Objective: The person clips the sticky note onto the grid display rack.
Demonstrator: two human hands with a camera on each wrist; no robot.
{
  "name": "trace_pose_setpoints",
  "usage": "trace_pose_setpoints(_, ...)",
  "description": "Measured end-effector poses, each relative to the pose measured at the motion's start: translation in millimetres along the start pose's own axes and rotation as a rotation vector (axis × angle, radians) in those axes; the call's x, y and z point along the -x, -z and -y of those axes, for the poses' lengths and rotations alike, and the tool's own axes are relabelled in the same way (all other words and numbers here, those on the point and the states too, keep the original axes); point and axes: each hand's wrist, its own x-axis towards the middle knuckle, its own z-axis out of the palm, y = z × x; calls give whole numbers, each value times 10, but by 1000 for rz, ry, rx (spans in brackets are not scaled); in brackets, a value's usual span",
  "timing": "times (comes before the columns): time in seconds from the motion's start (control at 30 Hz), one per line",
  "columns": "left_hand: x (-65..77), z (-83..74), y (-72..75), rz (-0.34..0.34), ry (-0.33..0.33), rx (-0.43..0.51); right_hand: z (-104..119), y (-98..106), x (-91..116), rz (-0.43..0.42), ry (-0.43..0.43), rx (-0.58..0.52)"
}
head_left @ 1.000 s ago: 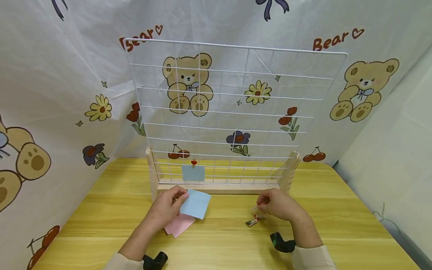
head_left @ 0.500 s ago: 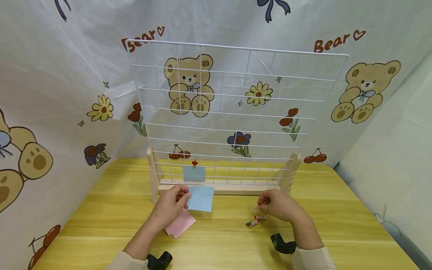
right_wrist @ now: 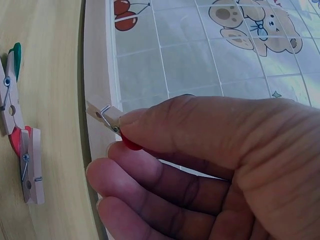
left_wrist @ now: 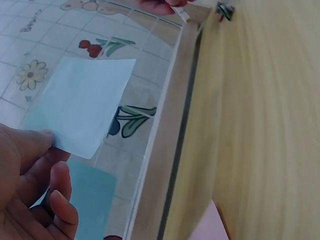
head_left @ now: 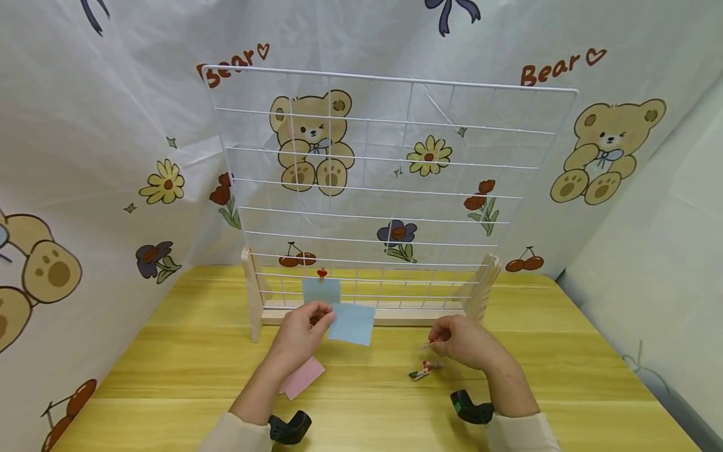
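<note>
My left hand (head_left: 305, 329) pinches a blue square of paper (head_left: 353, 324) by its left edge, raised in front of the white wire grid (head_left: 361, 188). In the left wrist view the blue paper (left_wrist: 82, 105) is held between thumb and fingers. Behind it a second blue paper (head_left: 321, 290) hangs on the grid's lower rows from a clothespin with a red heart (head_left: 322, 273). My right hand (head_left: 465, 342) pinches a small wooden clothespin (right_wrist: 104, 116) by its red end. Two more clothespins, one with green (right_wrist: 9, 90) and one with red (right_wrist: 31, 165), lie beside it on the table.
Pink papers (head_left: 303, 378) lie on the wood-grain table (head_left: 361, 408) below my left hand. Wooden feet (head_left: 253, 295) and a wooden base bar (head_left: 395, 317) carry the grid. A bear-print cloth (head_left: 113, 94) hangs behind. Black devices (head_left: 471, 408) are on both wrists.
My left hand has lifted the blue paper up and to the right, away from the pink papers, and turned it level. The right hand stays nearly in place with its clothespin.
</note>
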Motion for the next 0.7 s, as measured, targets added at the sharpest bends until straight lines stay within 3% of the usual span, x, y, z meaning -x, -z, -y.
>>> trace_pose_setpoints(0.33, -77, -181, -72, -6, -19, -2, -28, 34, -6, -4, 21, -13)
trace_pose_setpoints(0.7, -134, -284, -128, -52, 14, 25, -45, 36, -11, -9, 51, -4)
